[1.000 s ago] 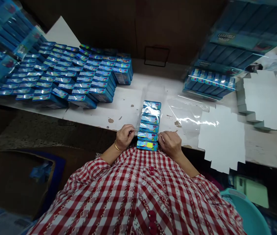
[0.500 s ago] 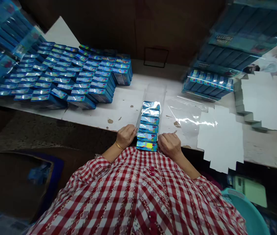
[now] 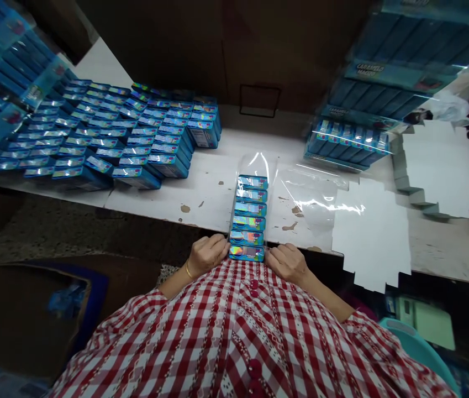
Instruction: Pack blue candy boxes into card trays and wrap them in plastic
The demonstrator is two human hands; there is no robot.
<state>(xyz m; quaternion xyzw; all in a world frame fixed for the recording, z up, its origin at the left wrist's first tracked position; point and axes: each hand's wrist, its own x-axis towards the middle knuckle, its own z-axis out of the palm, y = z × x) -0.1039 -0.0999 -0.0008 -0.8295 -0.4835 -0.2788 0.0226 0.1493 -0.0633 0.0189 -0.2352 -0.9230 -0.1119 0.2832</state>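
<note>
A row of several small blue boxes [image 3: 249,223] lies inside a clear plastic bag [image 3: 257,164], its near end close against my checked shirt. My left hand [image 3: 208,254] is closed at the near left corner of the row, fingers pinching the edge of the bag. At the near right corner my right hand [image 3: 287,262] is also closed on the bag's edge, knuckles up. The exact grip of the fingertips is partly hidden on both sides.
Many loose blue boxes [image 3: 135,146] stand in rows at the left. Wrapped packs [image 3: 344,141] are stacked at the right. Clear plastic sheets [image 3: 317,193] and white cut cardboard blanks [image 3: 373,232] lie on the right of the white table [image 3: 201,188]. A brown carton [image 3: 267,44] stands behind.
Both hands have moved down towards my body, to the near end of the row. The bag has been drawn nearer along the boxes, leaving less loose plastic beyond the far end.
</note>
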